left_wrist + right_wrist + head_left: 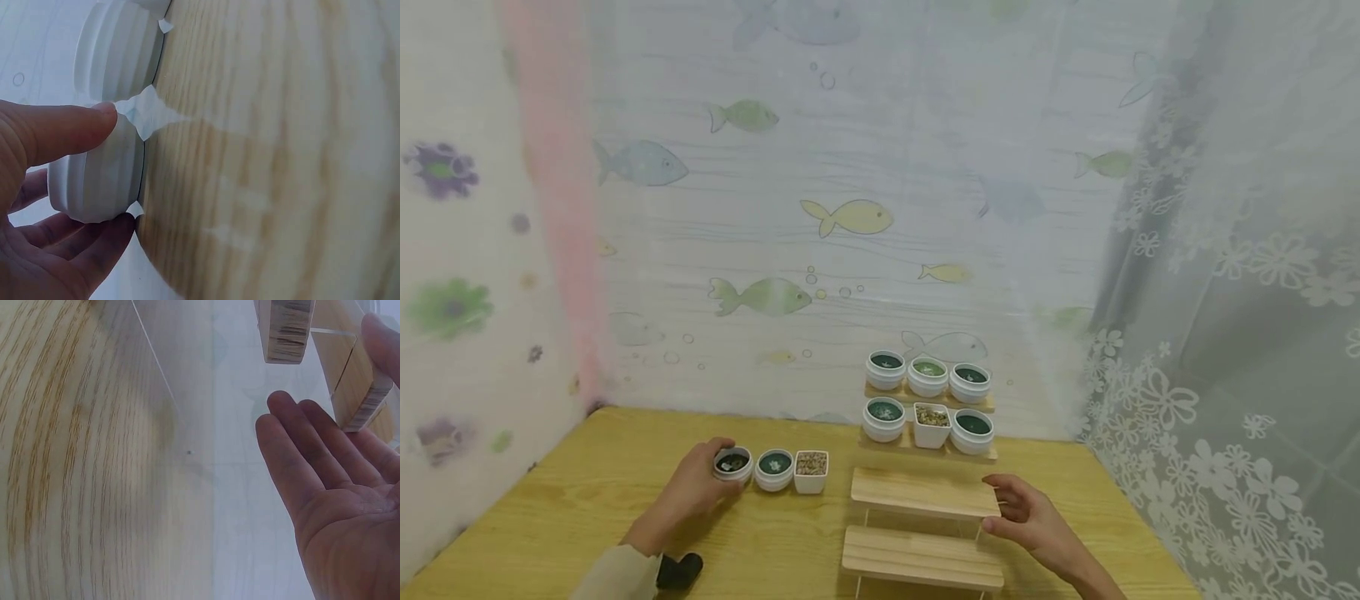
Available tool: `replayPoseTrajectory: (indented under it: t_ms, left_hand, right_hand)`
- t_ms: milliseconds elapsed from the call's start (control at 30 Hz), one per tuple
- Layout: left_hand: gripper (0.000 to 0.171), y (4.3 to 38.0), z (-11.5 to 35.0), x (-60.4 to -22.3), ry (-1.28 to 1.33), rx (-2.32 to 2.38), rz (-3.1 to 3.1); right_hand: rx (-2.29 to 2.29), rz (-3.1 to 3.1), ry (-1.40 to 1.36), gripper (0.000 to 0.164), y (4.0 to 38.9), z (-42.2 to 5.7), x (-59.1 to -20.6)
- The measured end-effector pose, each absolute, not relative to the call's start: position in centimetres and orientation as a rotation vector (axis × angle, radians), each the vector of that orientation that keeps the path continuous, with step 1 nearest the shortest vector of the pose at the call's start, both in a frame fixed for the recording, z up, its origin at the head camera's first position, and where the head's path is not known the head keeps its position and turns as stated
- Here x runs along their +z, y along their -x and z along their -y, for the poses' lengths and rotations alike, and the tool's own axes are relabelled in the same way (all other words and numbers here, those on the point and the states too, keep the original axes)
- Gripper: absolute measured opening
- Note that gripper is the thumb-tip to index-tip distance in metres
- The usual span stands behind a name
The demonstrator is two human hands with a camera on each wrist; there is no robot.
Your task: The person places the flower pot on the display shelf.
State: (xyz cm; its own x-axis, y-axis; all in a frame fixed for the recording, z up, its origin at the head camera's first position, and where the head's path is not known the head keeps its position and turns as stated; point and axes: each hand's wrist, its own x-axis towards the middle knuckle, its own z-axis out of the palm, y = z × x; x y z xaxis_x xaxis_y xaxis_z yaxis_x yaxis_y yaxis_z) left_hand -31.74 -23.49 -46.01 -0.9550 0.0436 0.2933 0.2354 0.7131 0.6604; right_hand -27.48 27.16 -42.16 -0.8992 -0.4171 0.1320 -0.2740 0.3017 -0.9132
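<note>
At the left of the table, my left hand (696, 483) grips a white round pot (732, 464) with dark contents, thumb on one side and fingers on the other. In the left wrist view, the pot's ribbed white wall (103, 169) shows between thumb and fingers. Right of it stand a second round pot (774, 469) with a green top and a square white pot (811, 472) of pale bits. My right hand (1033, 521) is at the right end of a stepped wooden stand (925, 493), fingers extended beside the board ends; whether it touches them I cannot tell.
Behind the boards, two more wooden tiers (872, 437) hold several white pots, one of them a square pot (932, 423). A small black object (680, 572) lies near my left sleeve. A fish-print curtain (850, 150) hangs along the table's back edge.
</note>
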Motion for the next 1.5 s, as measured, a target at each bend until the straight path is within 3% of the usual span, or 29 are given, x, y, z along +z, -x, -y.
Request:
replayPoseTrajectory:
  t_ms: [700, 1500]
  left_hand:
    - [0.066, 31.0, 23.2, -44.3, 0.211, -1.062, 2.560]
    - [0.062, 28.5, 17.4, -40.9, 0.441, -1.087, 2.414]
  right_hand:
    - [-1.687, -2.362, 0.649, 0.062, 27.2, -27.1, -41.9]
    - [-1.671, -2.388, 0.646, 0.061, 27.4, -27.1, -41.8]
